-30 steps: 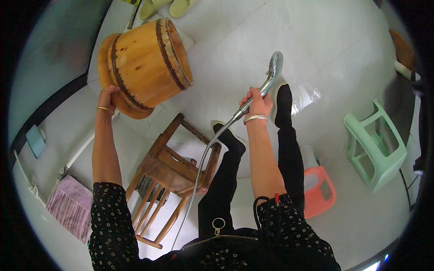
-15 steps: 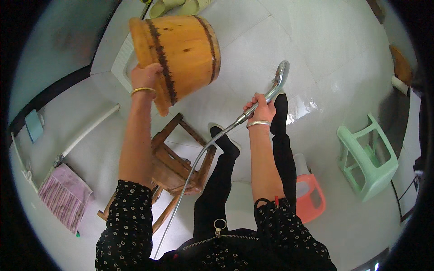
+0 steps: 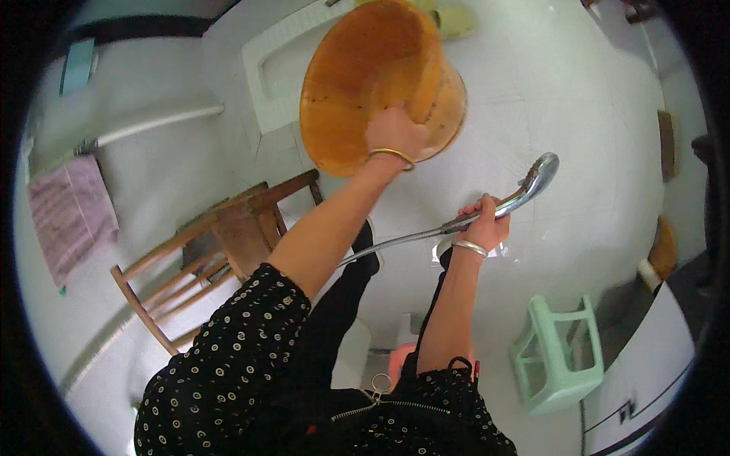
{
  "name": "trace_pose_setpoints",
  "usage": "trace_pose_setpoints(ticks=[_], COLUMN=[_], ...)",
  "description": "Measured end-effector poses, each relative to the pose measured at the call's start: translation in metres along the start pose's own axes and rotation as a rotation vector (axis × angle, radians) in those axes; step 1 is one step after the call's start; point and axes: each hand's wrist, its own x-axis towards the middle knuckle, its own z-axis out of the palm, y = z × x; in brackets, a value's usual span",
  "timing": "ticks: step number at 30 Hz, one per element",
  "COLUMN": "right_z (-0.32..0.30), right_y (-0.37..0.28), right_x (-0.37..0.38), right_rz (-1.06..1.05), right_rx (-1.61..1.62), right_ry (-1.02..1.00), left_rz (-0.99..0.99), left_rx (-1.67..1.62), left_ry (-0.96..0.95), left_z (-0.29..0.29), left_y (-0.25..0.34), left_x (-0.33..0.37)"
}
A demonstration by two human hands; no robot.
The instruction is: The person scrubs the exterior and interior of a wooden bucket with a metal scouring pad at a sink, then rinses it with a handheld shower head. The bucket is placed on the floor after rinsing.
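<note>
A wooden bucket (image 3: 342, 83) hangs tilted on its side at the upper middle, its mouth turned left and toward me, so the bare wooden inside shows. My left hand (image 3: 397, 133) is closed over the near rim; the fingertips are hard to make out against the wood. Lower and to the right, my right hand (image 3: 484, 222) wraps round the handle of a chrome shower head (image 3: 541, 173). From that handle a metal hose (image 3: 403, 242) runs left and passes out of sight behind my left forearm. The shower head stays apart from the bucket, and no water jet shows.
Left of my legs is a wooden chair (image 3: 236, 235). A squat toilet (image 3: 255, 76) lies behind the bucket, with green slippers (image 3: 456, 23) beyond. A green plastic stool (image 3: 559, 357) stands at right. A purple towel (image 3: 72, 216) hangs at left.
The bucket has swung to the right in my left hand, and its mouth now faces me more. My right hand with the shower head has shifted right and lower. The whole view has turned.
</note>
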Motion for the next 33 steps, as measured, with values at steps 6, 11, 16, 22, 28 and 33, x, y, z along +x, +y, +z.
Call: trace_pose_setpoints(ticks=[6,11,16,22,28,33], right_z=[0.017,0.025,0.019,0.012,0.012,0.029], right_y=[-0.017,-0.021,-0.014,0.002,-0.003,0.006], right_x=[-0.011,-0.007,0.000,0.003,-0.002,0.010], right_rz=[-0.237,-0.128,-0.114,-0.109,-0.004,0.175], right_rx=[-0.019,-0.012,-0.040,-0.267,-0.009,0.081], right_ry=[-0.054,0.020,0.000,0.097,-0.052,-0.043], left_rz=[0.044,0.107,0.152,0.206,0.103,0.173], left_rx=[-0.020,-0.050,0.076,-0.551,-0.581,-0.599], left_ry=[-0.155,-0.193,-0.157,-0.331,-0.412,-0.431], left_z=[0.006,-0.018,-0.037,-0.087,-0.147,-0.150], left_y=[0.003,-0.020,-0.055,-0.120,-0.196,-0.275], left_x=[-0.018,-0.016,0.009,0.077,0.174,0.225])
